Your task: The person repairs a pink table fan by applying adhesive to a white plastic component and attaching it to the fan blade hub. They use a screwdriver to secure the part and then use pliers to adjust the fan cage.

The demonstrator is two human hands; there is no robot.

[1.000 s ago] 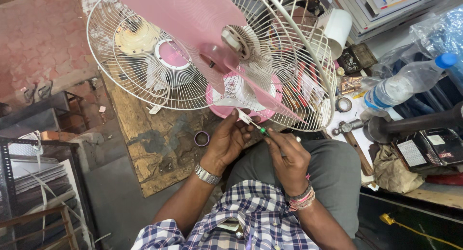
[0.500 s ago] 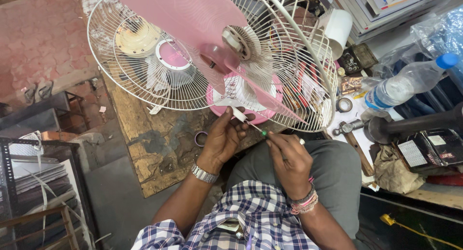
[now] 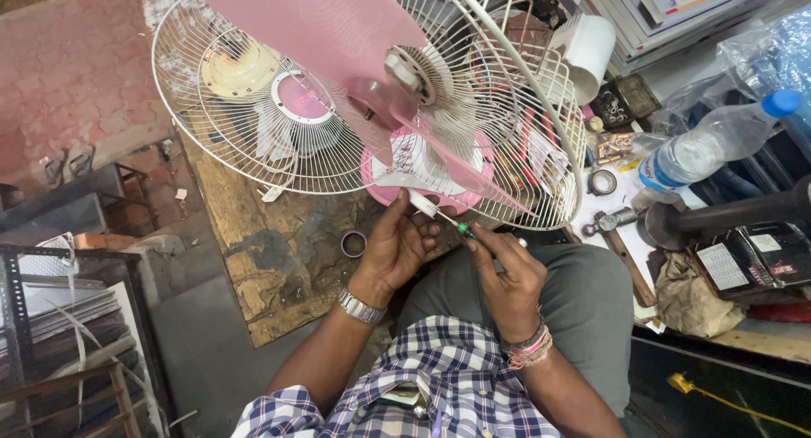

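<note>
Fan (image 3: 380, 108): fills the upper centre of the frame; white wire cage with pink blades. The top edge of the frame cuts off the cage and the largest blade. Its pink base (image 3: 422, 172) sits at centre, partly hidden behind a blade and the cage wires.
Wooden board (image 3: 279, 252): lies under the fan at centre left, running toward the lower left; the fan and the left forearm cover much of it.
Water bottle (image 3: 710, 142): right side of the frame, lying tilted, blue cap toward the upper right.
Hammer (image 3: 621, 244): right of centre, head toward the upper left, handle running to the lower right; its end is hard to make out.
Left hand (image 3: 397, 248): centre of the frame, just below the pink base; fingers curled in a pinch on the white upper end of the screwdriver. A metal watch is on the wrist.
Right hand (image 3: 507, 273): just right of centre, fingers closed on the lower end of the screwdriver; what lies inside the palm is hidden.
Screwdriver (image 3: 439, 214): centre of the frame, between the two hands; thin, white with a green band. Long axis runs from upper left to lower right; the upper-left end points at the pink base. The tip is too small to make out.
Tape ring (image 3: 353, 244): small purple ring on the board, just left of the left hand.
</note>
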